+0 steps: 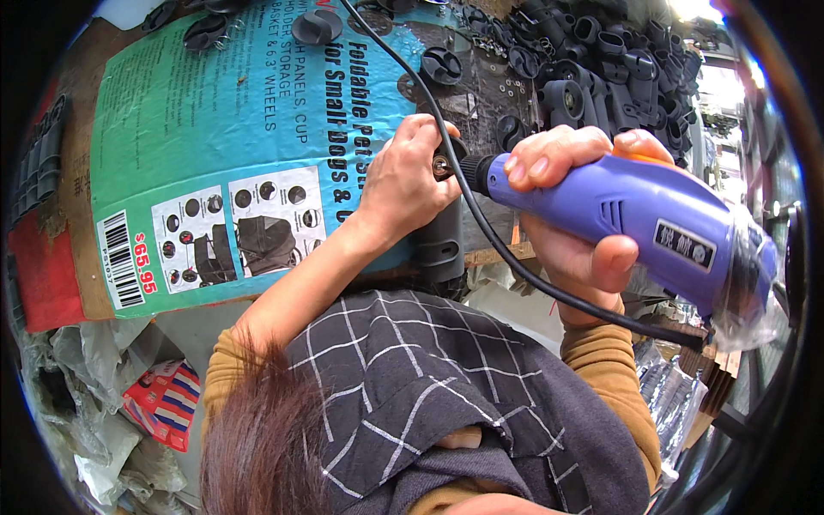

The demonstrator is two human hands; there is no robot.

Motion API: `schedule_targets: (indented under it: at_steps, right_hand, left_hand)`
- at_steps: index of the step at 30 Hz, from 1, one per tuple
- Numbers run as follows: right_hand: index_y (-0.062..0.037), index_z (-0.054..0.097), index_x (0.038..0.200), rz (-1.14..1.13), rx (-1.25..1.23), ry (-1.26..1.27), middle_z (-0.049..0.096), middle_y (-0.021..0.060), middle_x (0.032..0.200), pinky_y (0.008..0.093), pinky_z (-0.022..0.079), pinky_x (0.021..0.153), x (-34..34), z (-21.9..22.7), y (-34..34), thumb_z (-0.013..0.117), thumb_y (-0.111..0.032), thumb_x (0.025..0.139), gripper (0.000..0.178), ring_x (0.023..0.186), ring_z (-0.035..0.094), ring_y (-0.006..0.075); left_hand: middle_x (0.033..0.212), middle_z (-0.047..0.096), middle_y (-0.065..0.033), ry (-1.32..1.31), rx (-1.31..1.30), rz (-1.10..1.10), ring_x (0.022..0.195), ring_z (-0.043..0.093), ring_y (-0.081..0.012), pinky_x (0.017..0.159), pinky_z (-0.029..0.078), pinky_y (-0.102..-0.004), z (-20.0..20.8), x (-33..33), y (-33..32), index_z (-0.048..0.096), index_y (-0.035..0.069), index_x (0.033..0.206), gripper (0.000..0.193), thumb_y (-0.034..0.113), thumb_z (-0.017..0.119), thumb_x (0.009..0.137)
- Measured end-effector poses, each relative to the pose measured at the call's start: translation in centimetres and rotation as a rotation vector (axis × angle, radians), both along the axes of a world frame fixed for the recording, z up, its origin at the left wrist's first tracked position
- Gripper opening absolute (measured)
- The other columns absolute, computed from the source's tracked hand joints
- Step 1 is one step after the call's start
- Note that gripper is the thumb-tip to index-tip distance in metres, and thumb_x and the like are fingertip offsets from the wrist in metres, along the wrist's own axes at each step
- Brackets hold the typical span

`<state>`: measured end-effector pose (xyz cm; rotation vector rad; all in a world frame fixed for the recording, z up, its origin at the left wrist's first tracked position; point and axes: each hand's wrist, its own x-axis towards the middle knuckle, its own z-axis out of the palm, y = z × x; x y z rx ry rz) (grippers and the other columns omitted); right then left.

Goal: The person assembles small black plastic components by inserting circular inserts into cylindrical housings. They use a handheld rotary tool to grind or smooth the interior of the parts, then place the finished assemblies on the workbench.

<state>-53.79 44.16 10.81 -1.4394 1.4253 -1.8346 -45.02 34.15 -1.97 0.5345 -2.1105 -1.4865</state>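
My right hand (554,163) is wrapped round a purple electric screwdriver (622,206), which lies nearly level with its black nose pointing left. The nose meets a round metal fitting (441,166) at the top of a dark grey plastic part (440,245). Gripping that part from its left side, my left hand (408,172) has its fingers bent over the top; some fingertips are hidden. A black cable (493,232) runs across in front of the screwdriver's nose, hiding part of the contact. Clear plastic film (745,287) wraps the screwdriver's rear end.
Printed blue-green cardboard (137,129) covers the table. Round black knobs (318,27) and small washers (506,81) lie at the back. Black plastic parts (592,94) are heaped at far right. Plastic bags (112,429) sit below the table on the left.
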Motion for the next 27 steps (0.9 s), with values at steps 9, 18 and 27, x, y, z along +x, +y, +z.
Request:
schedule_targets:
  at_steps: [9,18,27]
  right_hand:
    - [-0.0123,0.037,0.133,0.038,-0.051,0.123,0.058,0.0138,0.085,0.0421,0.049,0.073,0.1,0.0,0.5,0.065,-0.066,0.081,0.08,0.077,0.057,0.0256]
    - [-0.0121,0.04,0.133,0.005,-0.082,0.031,0.056,0.0124,0.083,0.041,0.049,0.07,-0.2,0.8,0.5,0.062,-0.068,0.081,0.079,0.073,0.055,0.0244]
    - [-0.0104,0.046,0.13,-0.061,-0.189,-0.101,0.056,0.0132,0.084,0.0404,0.047,0.069,-1.2,1.2,1.1,0.06,-0.067,0.08,0.077,0.072,0.055,0.0245]
  left_hand:
    - [0.107,0.058,-0.0132,0.013,0.027,0.029,0.1,0.06,-0.0316,0.081,0.05,-0.0373,0.2,0.0,0.2,0.061,0.005,0.109,0.04,0.009,0.071,0.07]
    - [0.122,0.05,-0.0123,0.023,0.03,0.001,0.105,0.058,-0.0318,0.084,0.051,-0.0378,-0.1,0.2,0.4,0.061,0.007,0.11,0.041,0.009,0.075,0.071]
    - [0.133,0.042,-0.0135,0.229,-0.158,0.017,0.122,0.046,-0.0324,0.1,0.04,-0.0443,-1.2,0.1,0.6,0.066,0.01,0.09,0.022,0.016,0.081,0.075]
